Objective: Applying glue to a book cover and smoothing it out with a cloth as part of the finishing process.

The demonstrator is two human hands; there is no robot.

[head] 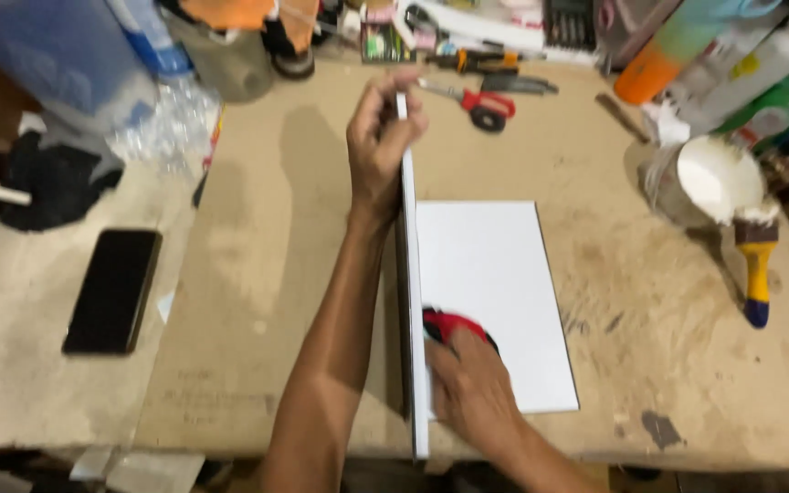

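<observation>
You are looking down on a worn, tan wooden workbench [257, 274], its surface scuffed and marked with dark stains. To your left sits a lower, paler bench top [20, 365]. Light falls evenly from above, casting soft shadows. Dim floor shows below the front edge.

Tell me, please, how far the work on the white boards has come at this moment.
Done: one white sheet lies flat on the workbench. In hand: the left hand holds a white board upright on its edge, and the right hand presses a red and black tool against it. Left: the paint can and brush wait aside; whether the boards are joined, I cannot tell.
</observation>
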